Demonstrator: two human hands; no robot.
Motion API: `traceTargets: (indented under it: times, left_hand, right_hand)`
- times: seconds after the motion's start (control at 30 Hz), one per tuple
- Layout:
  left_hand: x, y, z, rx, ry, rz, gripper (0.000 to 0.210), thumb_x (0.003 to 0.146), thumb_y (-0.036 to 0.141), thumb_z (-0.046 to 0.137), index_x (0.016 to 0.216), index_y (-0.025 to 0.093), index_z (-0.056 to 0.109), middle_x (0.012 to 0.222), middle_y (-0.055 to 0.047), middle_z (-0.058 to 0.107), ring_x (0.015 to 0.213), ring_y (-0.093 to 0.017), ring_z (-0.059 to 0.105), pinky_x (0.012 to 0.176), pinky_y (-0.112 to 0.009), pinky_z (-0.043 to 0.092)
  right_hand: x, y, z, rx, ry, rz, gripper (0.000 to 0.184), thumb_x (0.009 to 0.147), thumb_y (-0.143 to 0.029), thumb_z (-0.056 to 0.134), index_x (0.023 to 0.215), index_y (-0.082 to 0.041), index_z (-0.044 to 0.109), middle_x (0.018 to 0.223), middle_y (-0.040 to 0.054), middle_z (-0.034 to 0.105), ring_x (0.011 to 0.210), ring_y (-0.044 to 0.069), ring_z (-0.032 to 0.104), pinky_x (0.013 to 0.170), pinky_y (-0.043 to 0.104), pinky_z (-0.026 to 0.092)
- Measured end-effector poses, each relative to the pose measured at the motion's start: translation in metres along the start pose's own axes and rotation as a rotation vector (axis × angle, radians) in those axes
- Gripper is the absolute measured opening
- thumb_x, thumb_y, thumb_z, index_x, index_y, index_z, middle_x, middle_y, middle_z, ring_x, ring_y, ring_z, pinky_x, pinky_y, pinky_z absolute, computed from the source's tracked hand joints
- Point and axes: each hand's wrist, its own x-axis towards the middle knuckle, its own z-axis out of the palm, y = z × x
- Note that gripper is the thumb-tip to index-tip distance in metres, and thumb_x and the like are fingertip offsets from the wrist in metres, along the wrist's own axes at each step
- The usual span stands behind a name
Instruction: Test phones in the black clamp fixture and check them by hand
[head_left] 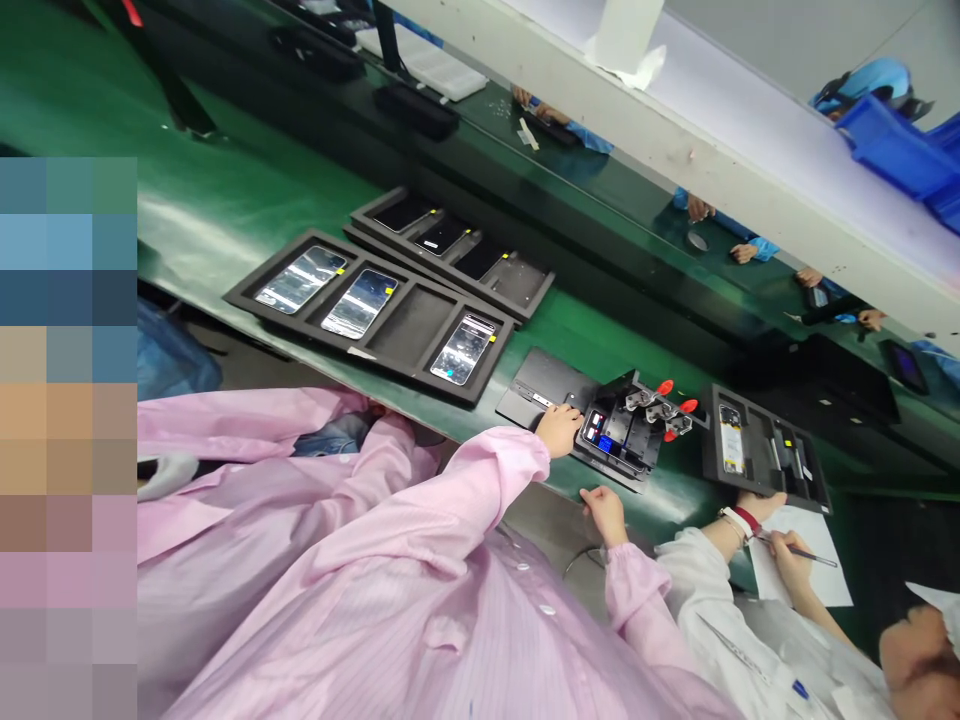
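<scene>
My left hand (559, 430) lies at the left edge of a black clamping fixture (626, 440), fingers stretched toward a lit phone unit (600, 430) seated in it. Its fingertips appear to touch the fixture's side; no held thing shows. Red-tipped toggle clamps (664, 405) stand at the fixture's back. Under and beside my left hand is a flat dark plate (544, 385). Below the fixture, by the bench's front edge, my right hand (606, 515) is loosely closed, fingertips together, with nothing visible in it.
Left of the fixture, a black tray (412, 325) holds several phones, with another tray (450, 235) behind. Rightward, a smaller tray (757, 450) holds phone parts. A co-worker's hand (795, 565) writes on paper (799, 530). A shelf (675, 130) runs overhead; a person in pink sits left.
</scene>
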Motion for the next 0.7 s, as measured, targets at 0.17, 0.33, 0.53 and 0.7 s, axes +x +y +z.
traceTargets:
  times: [0.17, 0.33, 0.53, 0.7]
  left_hand:
    - [-0.0024, -0.0008, 0.0, 0.039, -0.007, 0.025, 0.041, 0.08, 0.011, 0.044, 0.12, 0.013, 0.052, 0.129, -0.012, 0.053, 0.116, -0.026, 0.042, 0.089, -0.043, 0.034]
    - [-0.0024, -0.0023, 0.0014, 0.059, -0.018, 0.038, 0.043, 0.079, 0.011, 0.044, 0.122, 0.011, 0.051, 0.129, -0.013, 0.053, 0.116, -0.027, 0.042, 0.088, -0.043, 0.034]
    - [-0.0023, -0.003, 0.0008, 0.073, -0.03, 0.042, 0.044, 0.078, 0.011, 0.046, 0.122, 0.013, 0.051, 0.129, -0.013, 0.052, 0.116, -0.027, 0.042, 0.089, -0.042, 0.033]
    - [-0.0025, -0.0018, -0.0004, 0.075, -0.035, 0.043, 0.045, 0.079, 0.01, 0.044, 0.123, 0.011, 0.05, 0.128, -0.013, 0.052, 0.115, -0.028, 0.043, 0.088, -0.043, 0.034]
  right_hand:
    - [0.0005, 0.0012, 0.0013, 0.0, 0.004, 0.009, 0.027, 0.074, -0.039, 0.057, 0.056, -0.02, 0.048, 0.053, 0.0012, 0.061, 0.06, 0.018, 0.057, 0.066, 0.027, 0.038]
    - [0.0002, 0.0013, 0.0018, 0.006, 0.002, 0.016, 0.027, 0.074, -0.039, 0.056, 0.056, -0.02, 0.048, 0.054, 0.0017, 0.062, 0.059, 0.018, 0.056, 0.065, 0.027, 0.038]
    - [-0.0003, 0.0006, 0.0024, 0.018, 0.016, 0.014, 0.027, 0.074, -0.038, 0.057, 0.055, -0.021, 0.048, 0.052, 0.0012, 0.061, 0.058, 0.018, 0.056, 0.065, 0.028, 0.038]
    - [-0.0004, 0.0006, 0.0032, 0.029, 0.031, 0.014, 0.027, 0.073, -0.037, 0.058, 0.055, -0.021, 0.047, 0.051, 0.0008, 0.06, 0.059, 0.018, 0.057, 0.063, 0.028, 0.037]
